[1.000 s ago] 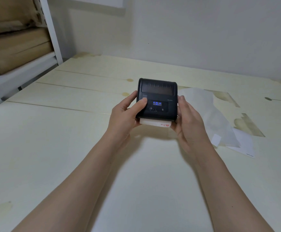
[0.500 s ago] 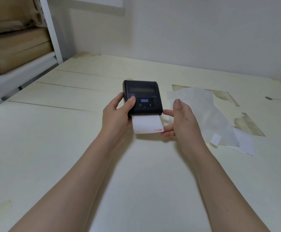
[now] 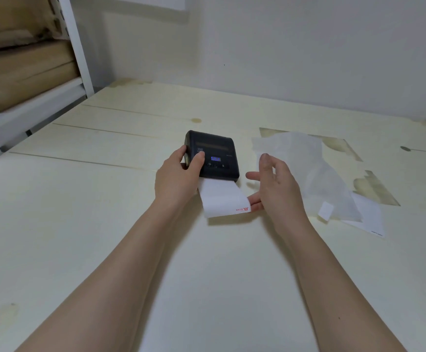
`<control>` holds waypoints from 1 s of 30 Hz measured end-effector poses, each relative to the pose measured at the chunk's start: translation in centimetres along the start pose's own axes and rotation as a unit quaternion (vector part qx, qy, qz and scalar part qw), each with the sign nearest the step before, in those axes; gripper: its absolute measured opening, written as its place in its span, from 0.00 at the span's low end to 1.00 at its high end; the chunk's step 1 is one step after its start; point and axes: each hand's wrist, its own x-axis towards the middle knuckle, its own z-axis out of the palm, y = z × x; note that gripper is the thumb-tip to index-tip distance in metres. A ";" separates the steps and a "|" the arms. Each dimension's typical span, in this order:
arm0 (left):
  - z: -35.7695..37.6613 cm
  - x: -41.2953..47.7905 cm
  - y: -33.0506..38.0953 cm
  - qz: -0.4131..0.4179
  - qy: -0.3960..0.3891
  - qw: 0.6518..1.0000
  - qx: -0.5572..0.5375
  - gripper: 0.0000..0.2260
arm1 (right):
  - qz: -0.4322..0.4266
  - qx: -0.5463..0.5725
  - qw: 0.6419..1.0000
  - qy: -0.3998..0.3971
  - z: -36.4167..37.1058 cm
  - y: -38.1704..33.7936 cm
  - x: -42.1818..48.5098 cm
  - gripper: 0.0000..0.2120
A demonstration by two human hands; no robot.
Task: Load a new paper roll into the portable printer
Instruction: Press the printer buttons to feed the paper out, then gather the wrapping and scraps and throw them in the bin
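The printer [image 3: 213, 156] sits on the table [image 3: 79, 224], lid closed, display lit. The left hand [image 3: 178, 175] grips its left side. A paper strip [image 3: 223, 199] protrudes from the front; right hand [image 3: 276, 189] fingers pinch its right corner.

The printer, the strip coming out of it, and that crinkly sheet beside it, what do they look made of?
Printer: likely matte black moulded plastic, with dull even sheen and rounded corners. Strip: thin white paper, smooth, with red print near its end. Sheet: translucent and creased, perhaps plastic film or waxy wrapping paper.
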 end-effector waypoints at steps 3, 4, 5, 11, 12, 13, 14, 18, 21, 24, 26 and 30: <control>-0.1 0.5 -0.6 -0.003 0.005 1.000 0.026 0.27 | 0.002 -0.004 1.000 -0.007 0.1 0.0 -0.1 0.26; -0.1 0.6 -0.6 -0.001 0.009 0.999 0.032 0.26 | 0.003 -0.005 1.000 -0.008 0.1 0.0 -0.1 0.26; -0.1 0.6 -0.7 0.004 0.021 0.999 0.040 0.24 | 0.004 -0.004 1.000 -0.010 0.2 0.0 -0.2 0.26; 0.1 0.5 -0.5 0.027 0.071 0.993 0.087 0.18 | 0.012 -0.003 1.000 -0.010 0.2 -0.1 -0.4 0.26; 0.3 0.5 -0.5 0.032 0.078 0.992 0.089 0.19 | 0.011 -0.005 1.000 -0.007 0.1 -0.2 -0.4 0.25; 0.4 0.6 -0.4 0.036 0.085 0.991 0.091 0.21 | 0.006 -0.008 1.000 -0.002 0.1 -0.2 -0.5 0.24; 0.5 0.5 -0.3 0.043 0.093 0.990 0.095 0.23 | -0.003 -0.011 1.000 0.006 0.0 -0.2 -0.6 0.23; 1.0 -0.4 0.0 0.109 0.088 0.980 0.139 0.26 | -0.040 0.001 0.997 0.071 -1.3 -0.2 -1.3 0.16; 2.6 -2.8 1.9 0.176 0.111 0.962 0.177 0.24 | -0.062 -0.017 0.986 0.157 -3.7 0.4 -1.4 0.11; 4.8 -5.3 4.7 0.303 0.120 0.922 0.209 0.19 | -0.045 -0.062 0.964 0.253 -8.0 1.7 -1.1 0.12; 6.7 -6.4 6.1 0.330 0.041 0.914 0.234 0.16 | -0.016 -0.130 0.946 0.296 -11.2 3.1 -0.8 0.14; 11.0 -9.2 6.9 0.353 -0.163 0.853 0.347 0.17 | 0.086 -0.271 0.917 0.279 -15.3 5.7 -0.1 0.19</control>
